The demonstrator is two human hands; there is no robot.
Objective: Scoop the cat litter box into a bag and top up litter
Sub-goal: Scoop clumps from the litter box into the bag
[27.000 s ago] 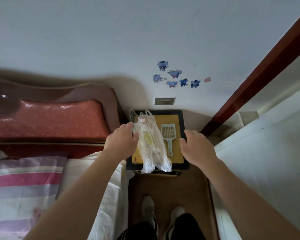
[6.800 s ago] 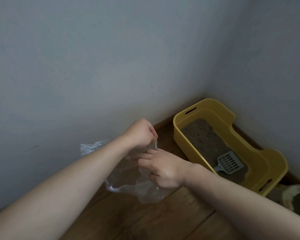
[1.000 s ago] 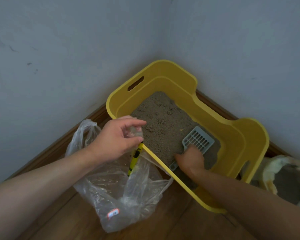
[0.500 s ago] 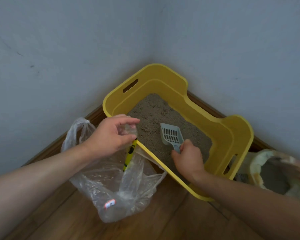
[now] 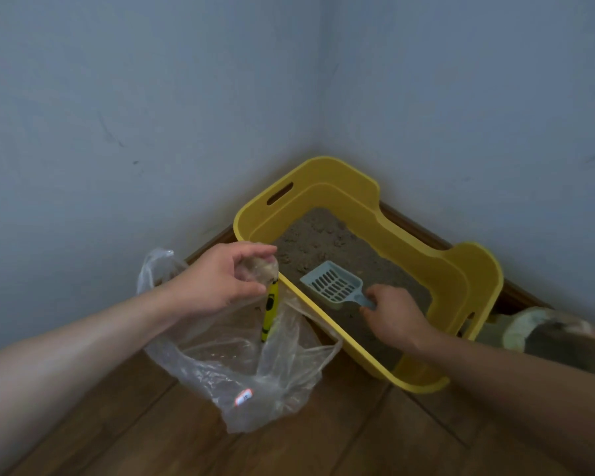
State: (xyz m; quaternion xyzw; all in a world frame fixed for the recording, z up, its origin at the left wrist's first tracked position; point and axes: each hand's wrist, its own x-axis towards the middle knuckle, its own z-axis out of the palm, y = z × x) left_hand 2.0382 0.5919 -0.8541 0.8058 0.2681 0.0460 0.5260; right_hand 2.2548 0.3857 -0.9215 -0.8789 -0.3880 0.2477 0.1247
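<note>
Since a second back the right hand (image 5: 392, 314) had gone from reaching for the scoop (image 5: 334, 285) where it lay flat on the litter (image 5: 323, 242) to having it up and turned. The fingers were curled tight round the short handle. The slotted head sat in the middle of the frame, pointing upper left, face up, just inside the near wall of the litter box (image 5: 474, 269). No clumps showed on the slots, so I judged this the start of the first dig rather than a carry to the bag. Small clumps lay further up the frame, toward the box's far corner.

The left hand (image 5: 220, 283) had not shifted. Thumb and fingertips pinched a gathered wad of the clear plastic bag (image 5: 255, 365) just left of centre, right at the box's rim, holding the mouth up and open beside the litter. A yellow-green printed strip (image 5: 270, 310) hung down from the pinch, and a red-and-white sticker (image 5: 244, 396) showed low on the bag. The bag sagged onto the floor, touching the box's near wall — it looked empty, though the creased plastic made that hard to tell.

The surface was a brown wood-plank floor (image 5: 358, 434). The box was pushed into a corner of plain grey-blue walls (image 5: 152, 97), lightly scuffed, with a dark skirting board (image 5: 409, 225) running behind it. At the right edge, behind the right forearm, stood a pale open sack (image 5: 529, 334) with greyish contents, probably the fresh litter. It was blurred, so I could not be sure.
</note>
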